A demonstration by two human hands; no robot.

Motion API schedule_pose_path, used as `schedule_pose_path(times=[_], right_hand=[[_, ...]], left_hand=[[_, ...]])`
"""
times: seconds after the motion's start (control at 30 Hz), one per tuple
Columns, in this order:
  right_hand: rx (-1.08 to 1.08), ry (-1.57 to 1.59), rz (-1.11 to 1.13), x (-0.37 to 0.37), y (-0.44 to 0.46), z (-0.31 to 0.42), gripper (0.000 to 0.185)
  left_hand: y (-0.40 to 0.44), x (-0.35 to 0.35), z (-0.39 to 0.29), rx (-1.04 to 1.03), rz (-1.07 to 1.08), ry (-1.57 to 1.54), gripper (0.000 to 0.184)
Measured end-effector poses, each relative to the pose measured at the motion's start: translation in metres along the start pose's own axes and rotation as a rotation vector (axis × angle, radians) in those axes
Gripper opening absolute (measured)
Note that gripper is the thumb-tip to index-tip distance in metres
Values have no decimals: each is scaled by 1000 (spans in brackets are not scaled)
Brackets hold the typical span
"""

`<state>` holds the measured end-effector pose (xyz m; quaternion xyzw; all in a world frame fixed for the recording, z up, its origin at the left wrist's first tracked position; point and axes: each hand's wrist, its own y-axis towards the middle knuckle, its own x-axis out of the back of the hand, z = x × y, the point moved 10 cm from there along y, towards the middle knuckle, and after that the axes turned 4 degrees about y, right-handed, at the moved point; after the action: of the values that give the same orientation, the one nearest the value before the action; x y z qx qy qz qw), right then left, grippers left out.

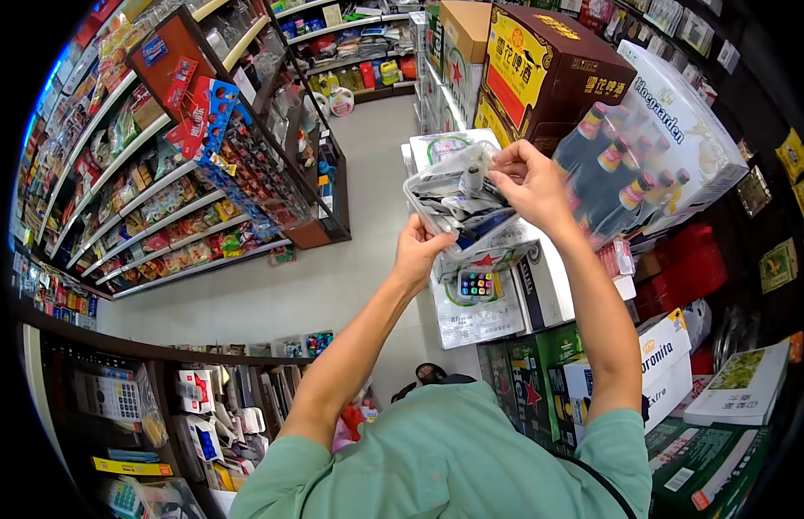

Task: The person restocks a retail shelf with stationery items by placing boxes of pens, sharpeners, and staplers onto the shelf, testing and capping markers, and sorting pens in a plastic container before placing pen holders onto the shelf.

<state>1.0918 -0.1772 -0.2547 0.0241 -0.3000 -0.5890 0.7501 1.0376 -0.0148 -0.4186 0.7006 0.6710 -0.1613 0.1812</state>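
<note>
A translucent, stiff-walled plastic tub [409, 192], oblong with rounded corners, is held over a stack of smooth white cartons [480, 324]; whether its base touches them cannot be told. Clock directions run from the tub. At its 7 o'clock edge the left hand [422, 251] is closed on the wall, thumb laid over the rim. At 2 o'clock the right hand [530, 179] is bent in, thumb and forefinger nearly together beside a pale, roll-like piece [474, 179]; whether it grips that piece cannot be told. Crinkled, silvery-grey packets [458, 205] lie jumbled inside. At 6 o'clock a small box of round, bright-coloured caps [475, 284] sits on the cartons. A square-edged brown and yellow cardboard case [553, 73] stands at 1 o'clock, and a glossy white box printed with bottles [679, 130] leans between 2 and 3. Pale, smooth floor [363, 160] spreads at 10, with curved shelves [134, 173] of shiny wrappers at 9.
</note>
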Motion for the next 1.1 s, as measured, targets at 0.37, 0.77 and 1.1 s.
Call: schedule_pose_path(times=[0.37, 0.77, 1.1], right_hand=[[320, -401, 16, -51, -18, 4, 15], [-87, 152, -47, 14, 40, -39, 18], [389, -513, 203, -66, -21, 61, 34]], left_hand=[[9, -2, -9, 34, -69, -61, 37], [20, 9, -6, 138, 7, 82, 37], [8, 10, -9, 146, 131, 21, 29]])
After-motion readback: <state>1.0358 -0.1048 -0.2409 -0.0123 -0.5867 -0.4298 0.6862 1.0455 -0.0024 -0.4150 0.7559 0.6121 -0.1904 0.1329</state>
